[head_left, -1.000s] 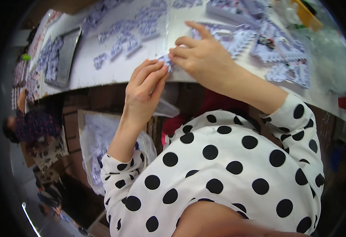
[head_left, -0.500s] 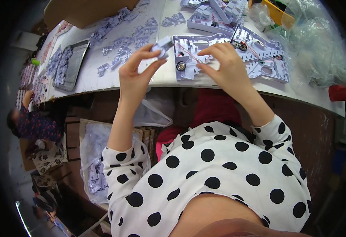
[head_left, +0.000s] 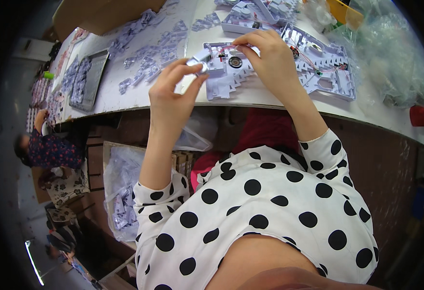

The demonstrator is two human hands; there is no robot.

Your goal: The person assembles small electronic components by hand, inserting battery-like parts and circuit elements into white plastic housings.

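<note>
My left hand pinches a small white plastic part between thumb and fingers, at the left edge of a white plastic housing. This housing has a saw-tooth edge and lies on the table. Inside it sits a round black speaker. My right hand reaches over the housing's far right side, thumb and fingertips closed on thin red wires. A second wired housing lies just right of my right hand.
Further housings are stacked at the back. Loose white parts and a metal tray lie to the left. Clear plastic bags and a red container stand right. A lined box of parts sits below; a co-worker is far left.
The near housing now lies differently, its speaker further right and away from me. My right hand has moved up and slightly left to the wires; my left hand still holds the small part.
</note>
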